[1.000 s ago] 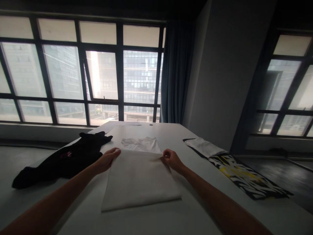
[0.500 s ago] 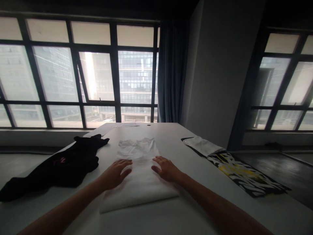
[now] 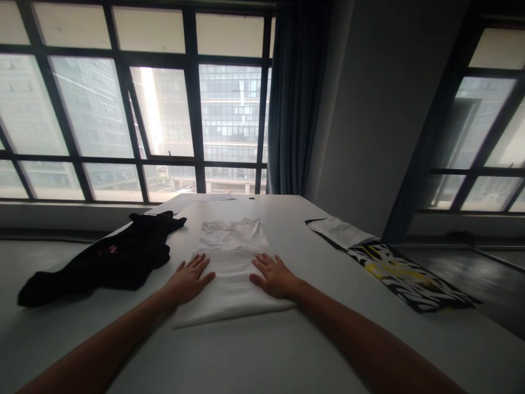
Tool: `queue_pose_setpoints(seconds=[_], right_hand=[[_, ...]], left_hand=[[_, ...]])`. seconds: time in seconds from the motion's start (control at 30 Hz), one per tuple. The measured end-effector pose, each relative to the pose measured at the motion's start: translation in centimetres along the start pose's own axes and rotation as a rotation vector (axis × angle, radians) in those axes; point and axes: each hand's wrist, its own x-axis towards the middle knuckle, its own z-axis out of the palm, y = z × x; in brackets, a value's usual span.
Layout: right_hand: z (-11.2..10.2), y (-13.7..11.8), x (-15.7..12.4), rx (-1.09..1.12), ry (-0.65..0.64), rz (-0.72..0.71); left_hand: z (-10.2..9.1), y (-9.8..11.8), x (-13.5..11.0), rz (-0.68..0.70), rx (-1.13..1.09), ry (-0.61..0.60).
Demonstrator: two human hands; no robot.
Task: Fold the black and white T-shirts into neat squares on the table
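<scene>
A folded white garment (image 3: 232,262) lies flat on the white table (image 3: 262,355) straight ahead of me. My left hand (image 3: 189,279) rests palm down on its left edge, fingers stretched out. My right hand (image 3: 274,274) lies flat on its right side, fingers spread. Neither hand holds anything. The far end of the garment, with its neckline, stays uncovered.
A crumpled black garment (image 3: 106,260) lies on the table to the left. At the right sit a folded white cloth (image 3: 340,232) and a black, white and yellow patterned cloth (image 3: 406,276). Papers (image 3: 180,202) lie at the table's far end by the windows.
My hands have left the garment's far fold corners and come inward and nearer to me. They now press flat on the cloth. The garment looks narrower than one second ago.
</scene>
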Motion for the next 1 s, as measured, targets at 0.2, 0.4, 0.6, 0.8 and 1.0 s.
queue_pose_setpoints(seconds=[0.2,0.4,0.6,0.8,1.0], right_hand=[[-0.5,1.6,0.8,-0.073,-0.036,0.085],[-1.1,2.4,0.9,-0.143,0.023,0.109],[-4.5,4.8,-1.3,-0.18,-0.004,0.047],[-5.9,5.2,-2.1,0.054,-0.084,-0.073],[-5.2,4.5,-1.5,0.203,-0.003,-0.18]], left_hand=[[-0.2,-2.1,1.6,-0.01,0.026,-0.025],[-0.1,-3.4,2.2,0.041,0.016,0.106],[-4.2,-5.9,-0.7,0.343,-0.138,-0.077],[-4.6,-5.8,-2.0,0.358,-0.177,-0.191],[-3.0,-4.7,-0.9,0.42,-0.279,-0.057]])
